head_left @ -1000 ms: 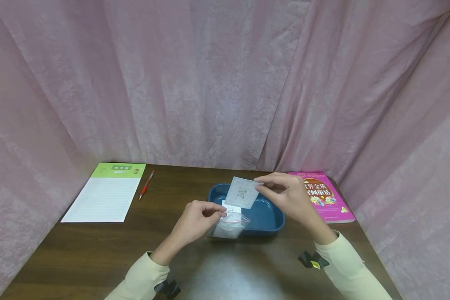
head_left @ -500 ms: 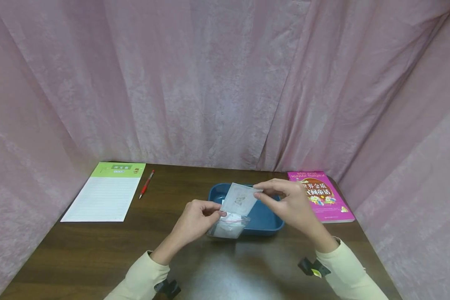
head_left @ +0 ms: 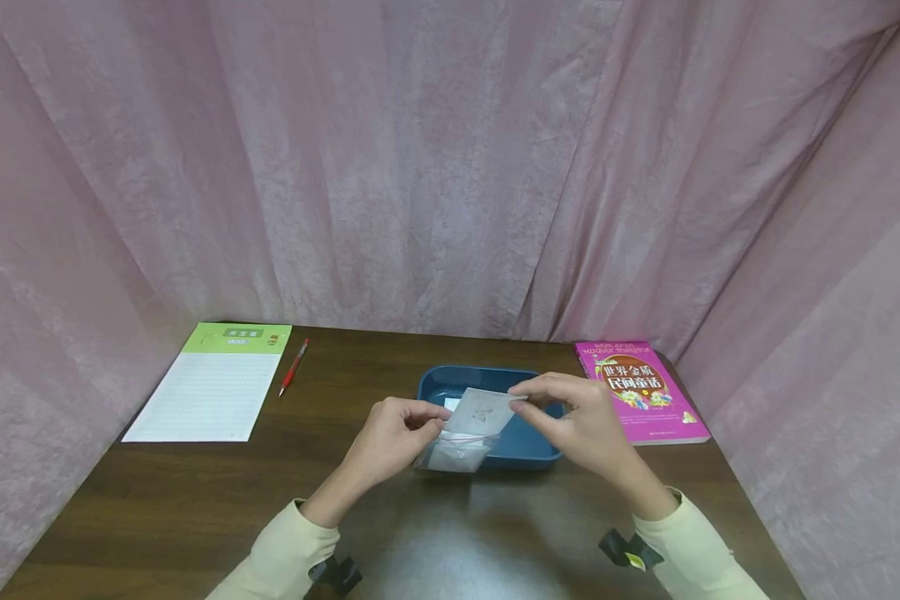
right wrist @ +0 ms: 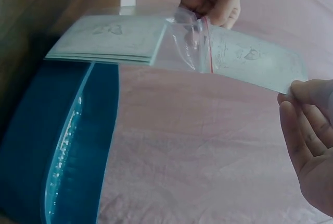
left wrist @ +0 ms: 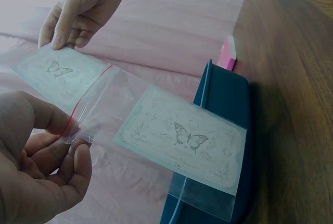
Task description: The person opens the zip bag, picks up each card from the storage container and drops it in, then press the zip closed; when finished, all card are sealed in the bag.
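My left hand pinches the side of a clear zip bag near its red zip line. Inside the bag lie several pale cards, the one on top printed with a butterfly. By one corner, my right hand pinches another pale butterfly card between thumb and fingers. That card's lower end lies at the mouth of the bag, right at the red line in both wrist views. Bag and card are over the near left part of a blue tray.
A small white piece shows in the tray, partly behind the card. To the left lie a lined pad with a green header and a red pen. At the right is a pink book. Pink curtains surround the dark wooden table.
My right hand has come down toward me with the card, from above the bag to its mouth. My left hand and the bag have stayed nearly in place.
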### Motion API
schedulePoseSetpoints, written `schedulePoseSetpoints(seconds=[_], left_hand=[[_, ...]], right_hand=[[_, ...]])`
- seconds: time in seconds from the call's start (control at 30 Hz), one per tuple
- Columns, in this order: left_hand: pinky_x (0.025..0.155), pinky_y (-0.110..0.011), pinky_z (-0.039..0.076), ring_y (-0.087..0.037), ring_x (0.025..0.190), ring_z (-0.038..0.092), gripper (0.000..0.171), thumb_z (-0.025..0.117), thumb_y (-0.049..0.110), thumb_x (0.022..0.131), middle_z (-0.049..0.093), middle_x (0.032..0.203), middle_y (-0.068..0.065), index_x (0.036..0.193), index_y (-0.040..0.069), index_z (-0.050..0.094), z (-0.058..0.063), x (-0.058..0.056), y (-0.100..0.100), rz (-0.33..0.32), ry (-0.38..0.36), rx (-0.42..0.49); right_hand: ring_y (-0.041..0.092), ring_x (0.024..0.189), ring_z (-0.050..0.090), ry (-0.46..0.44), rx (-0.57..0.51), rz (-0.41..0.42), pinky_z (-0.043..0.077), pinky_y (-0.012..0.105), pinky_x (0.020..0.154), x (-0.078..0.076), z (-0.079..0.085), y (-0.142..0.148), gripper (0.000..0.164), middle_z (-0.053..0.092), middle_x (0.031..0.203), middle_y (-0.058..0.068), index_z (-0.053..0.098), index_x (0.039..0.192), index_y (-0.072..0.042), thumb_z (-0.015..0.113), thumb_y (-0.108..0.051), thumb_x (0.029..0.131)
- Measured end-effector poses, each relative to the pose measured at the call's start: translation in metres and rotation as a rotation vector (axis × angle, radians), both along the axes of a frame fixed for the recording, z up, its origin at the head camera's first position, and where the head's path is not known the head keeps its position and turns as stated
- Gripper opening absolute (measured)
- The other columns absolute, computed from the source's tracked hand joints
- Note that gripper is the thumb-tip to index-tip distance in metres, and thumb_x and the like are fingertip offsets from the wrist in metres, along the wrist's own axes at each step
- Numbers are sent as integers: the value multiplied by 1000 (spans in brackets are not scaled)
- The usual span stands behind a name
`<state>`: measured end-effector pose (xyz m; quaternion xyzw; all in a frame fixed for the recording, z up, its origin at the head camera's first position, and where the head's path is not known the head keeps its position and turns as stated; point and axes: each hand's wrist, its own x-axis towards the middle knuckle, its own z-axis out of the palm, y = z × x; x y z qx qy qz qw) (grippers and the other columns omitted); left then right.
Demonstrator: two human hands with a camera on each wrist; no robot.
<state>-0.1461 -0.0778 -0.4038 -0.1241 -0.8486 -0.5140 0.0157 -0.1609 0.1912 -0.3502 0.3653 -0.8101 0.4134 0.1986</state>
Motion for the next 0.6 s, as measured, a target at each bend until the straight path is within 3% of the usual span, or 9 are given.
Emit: schedulePoseSetpoints(seconds=[0.27,0.6], left_hand=[[64,-28,53,-12,76,63,15,72,11,92,77,96,3,102,17,82,3,1,1,-3,8,11],[63,-28,52,-12,74,62,16,71,11,92,77,94,4,100,18,82,5,2,1,2,7,17]], right_hand=[[5,79,68,57,28,50,57,24,66,2,-9,-4,23,76,96,-6,80,100,-15,84,-2,82],[7,79,69,50,18,97,60,29,68,0,-23,-10,22,76,92,-4,79,98,-10,83,2,80]])
